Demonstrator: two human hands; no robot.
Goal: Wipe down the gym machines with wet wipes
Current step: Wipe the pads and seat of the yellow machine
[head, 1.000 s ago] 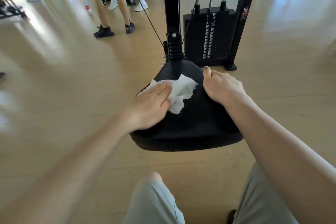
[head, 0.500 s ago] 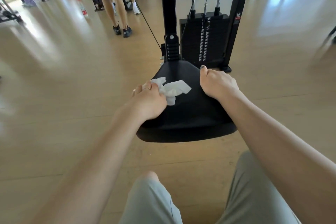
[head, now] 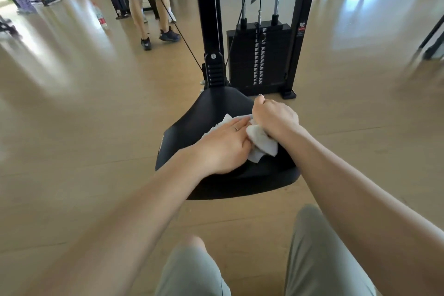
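I am looking down at a white wet wipe (head: pixel 262 143), crumpled and bunched into soft folds, lying on the black padded seat (head: pixel 206 113) of the gym machine. My left hand (head: pixel 223 144) is lying flat on the wipe's left part with fingers straight, a ring showing on one finger, pressing it to the seat. My right hand (head: pixel 275 116) is curling its fingers around the wipe's bunched right end, holding it from above, thumb raised. The two hands are touching over the wipe. Behind the seat, the weight stack (head: pixel 259 57) is standing upright on the wooden floor (head: pixel 84 127).
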